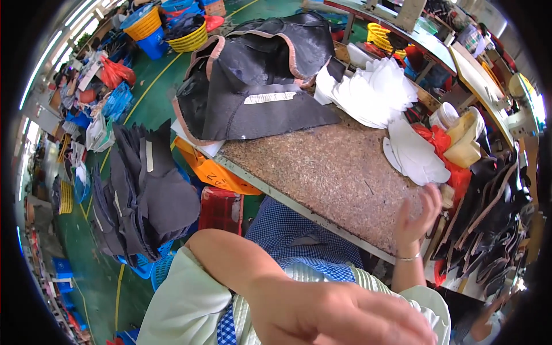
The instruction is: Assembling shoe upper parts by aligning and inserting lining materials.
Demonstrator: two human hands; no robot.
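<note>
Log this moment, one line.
Left hand: before torso, contents unclear | Right hand: open, beside white cut pieces | Worktable: black pink-edged piece at far end

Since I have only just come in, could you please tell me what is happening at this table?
A person's right hand is open beside a small fan of white pieces on the brown table; contact is unclear. Their left hand is close to the camera, nothing visibly held. Dark, pink-edged pieces lie across the table's far side.

Thin white curved pieces (415, 150) are laid overlapping on the tabletop's (322, 172) right side, a thicker white pile (374, 95) being fanned beyond.
</note>
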